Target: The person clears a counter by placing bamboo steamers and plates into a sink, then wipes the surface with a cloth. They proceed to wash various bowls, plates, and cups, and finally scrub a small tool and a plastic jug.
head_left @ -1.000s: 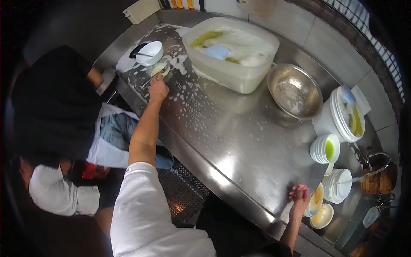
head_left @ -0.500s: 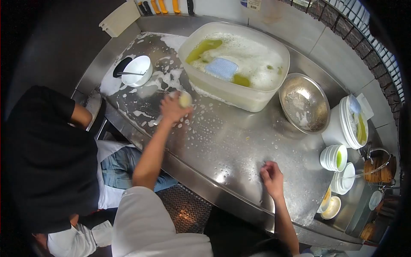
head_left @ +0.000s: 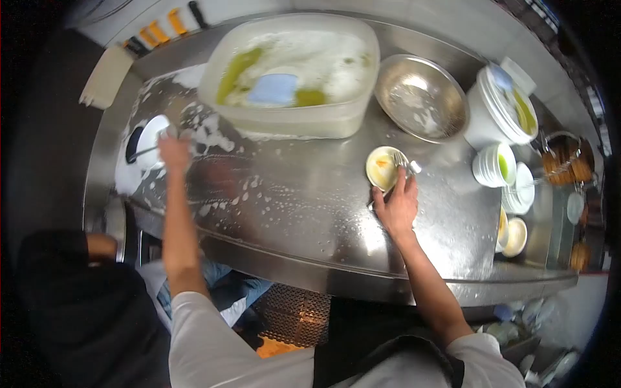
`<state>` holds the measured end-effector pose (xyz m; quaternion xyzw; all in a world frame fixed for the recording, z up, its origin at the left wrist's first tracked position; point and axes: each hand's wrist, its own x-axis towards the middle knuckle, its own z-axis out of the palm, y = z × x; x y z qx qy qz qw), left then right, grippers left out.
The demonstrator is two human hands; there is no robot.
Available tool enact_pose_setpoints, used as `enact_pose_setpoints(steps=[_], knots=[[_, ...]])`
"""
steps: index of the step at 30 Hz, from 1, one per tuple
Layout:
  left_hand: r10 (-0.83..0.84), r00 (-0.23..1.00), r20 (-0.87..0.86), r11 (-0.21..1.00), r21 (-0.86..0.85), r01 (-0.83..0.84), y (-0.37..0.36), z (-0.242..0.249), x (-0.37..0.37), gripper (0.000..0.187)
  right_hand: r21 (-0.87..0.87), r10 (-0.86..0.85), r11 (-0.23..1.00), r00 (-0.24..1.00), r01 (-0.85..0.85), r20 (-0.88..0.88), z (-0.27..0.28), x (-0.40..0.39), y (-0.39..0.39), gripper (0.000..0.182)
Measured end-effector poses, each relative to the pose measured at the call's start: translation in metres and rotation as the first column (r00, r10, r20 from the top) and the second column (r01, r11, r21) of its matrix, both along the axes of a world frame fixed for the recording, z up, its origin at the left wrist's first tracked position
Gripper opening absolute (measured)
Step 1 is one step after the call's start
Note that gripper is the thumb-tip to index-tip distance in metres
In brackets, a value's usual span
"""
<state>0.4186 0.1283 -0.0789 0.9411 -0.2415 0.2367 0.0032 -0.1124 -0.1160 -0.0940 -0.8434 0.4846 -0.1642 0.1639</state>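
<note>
Steel counter before me carries one tub, one steel bowl, one bucket, one white bowl and one small bowl. My right hand pinches the small bowl, with one fork, near the steel bowl. My left hand blurs at the white bowl; I cannot tell whether its fingers grip. Unlike half a second ago, the small bowl is in my right hand, not my left.

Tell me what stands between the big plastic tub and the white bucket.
A metal bowl stands between the tub and the bucket, as the head view shows.
</note>
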Motion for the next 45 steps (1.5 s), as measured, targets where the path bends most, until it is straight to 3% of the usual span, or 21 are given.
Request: enact_pose_setpoints(steps=[1, 3, 5, 11, 15, 18, 21, 24, 28, 33, 36, 39, 40, 41, 42, 45], knots=[[0.125, 0.992, -0.032, 0.992, 0.04, -0.123, 0.01, 0.003, 0.02, 0.074, 0.008, -0.011, 1.0, 1.0, 0.011, 0.013, -0.004, 0.0, -0.002, 0.084], [0.239, 0.946, -0.221, 0.964, 0.167, -0.205, 0.022, 0.014, 0.041, 0.069, 0.015, -0.018, 1.0, 0.999, 0.018, 0.029, 0.001, -0.003, -0.003, 0.077], [0.274, 0.879, -0.392, 0.956, 0.214, -0.202, 0.039, -0.004, 0.063, 0.057, 0.069, 0.008, 0.998, 0.999, -0.011, 0.032, 0.001, -0.013, -0.008, 0.068], [0.168, 0.934, -0.315, 0.974, 0.196, -0.109, 0.044, -0.024, 0.052, 0.034, 0.008, 0.095, 0.995, 0.995, -0.095, 0.041, -0.006, -0.045, -0.026, 0.055], [0.099, 0.94, -0.326, 0.988, 0.146, -0.054, 0.008, 0.001, -0.053, 0.029, 0.008, 0.139, 0.99, 0.981, -0.141, 0.135, -0.012, -0.063, -0.035, 0.05], [-0.021, 0.932, -0.362, 0.995, 0.087, 0.057, -0.01, 0.008, -0.127, 0.026, 0.129, -0.069, 0.991, 0.945, 0.028, 0.321, -0.019, -0.054, -0.046, 0.045], [-0.058, 0.914, -0.402, 0.997, 0.031, 0.077, -0.036, 0.013, -0.205, 0.026, 0.251, -0.186, 0.959, 0.957, 0.127, 0.224, -0.013, -0.034, -0.06, 0.043], [-0.191, 0.887, -0.421, 0.98, -0.029, 0.197, -0.06, 0.015, -0.28, 0.02, 0.409, -0.22, 0.901, 0.965, 0.145, 0.142, 0.002, -0.027, -0.075, 0.044], [-0.288, 0.855, -0.432, 0.957, -0.088, 0.278, -0.106, 0.029, -0.382, 0.011, 0.41, -0.088, 0.912, 0.982, 0.011, 0.168, -0.006, -0.065, -0.08, 0.047], [-0.355, 0.803, -0.478, 0.927, -0.071, 0.367, -0.168, 0.032, -0.504, 0.013, 0.372, 0.097, 0.905, 0.951, -0.207, 0.294, -0.015, -0.185, -0.07, 0.045], [-0.34, 0.8, -0.494, 0.933, -0.071, 0.353, -0.213, 0.031, -0.582, 0.014, 0.521, 0.146, 0.801, 0.94, -0.296, 0.309, -0.002, -0.268, -0.09, 0.043], [-0.358, 0.797, -0.487, 0.928, -0.093, 0.361, -0.251, 0.02, -0.637, 0.017, 0.476, 0.215, 0.798, 0.912, -0.37, 0.348, -0.001, -0.326, -0.117, 0.041], [-0.35, 0.799, -0.489, 0.928, -0.066, 0.366, -0.264, 0.022, -0.653, 0.02, 0.542, 0.198, 0.756, 0.917, -0.367, 0.345, 0.013, -0.342, -0.125, 0.04], [-0.35, 0.716, -0.604, 0.924, -0.096, 0.371, -0.275, 0.028, -0.662, 0.023, 0.598, 0.197, 0.712, 0.922, -0.368, 0.332, 0.03, -0.359, -0.137, 0.04], [-0.35, 0.625, -0.698, 0.923, -0.145, 0.356, -0.287, 0.037, -0.671, 0.026, 0.516, 0.236, 0.765, 0.913, -0.385, 0.333, 0.014, -0.369, -0.144, 0.039], [-0.558, 0.745, -0.365, 0.824, -0.346, 0.448, -0.292, 0.019, -0.661, 0.032, 0.491, 0.327, 0.746, 0.89, -0.449, 0.317, 0.017, -0.397, -0.164, 0.04]])
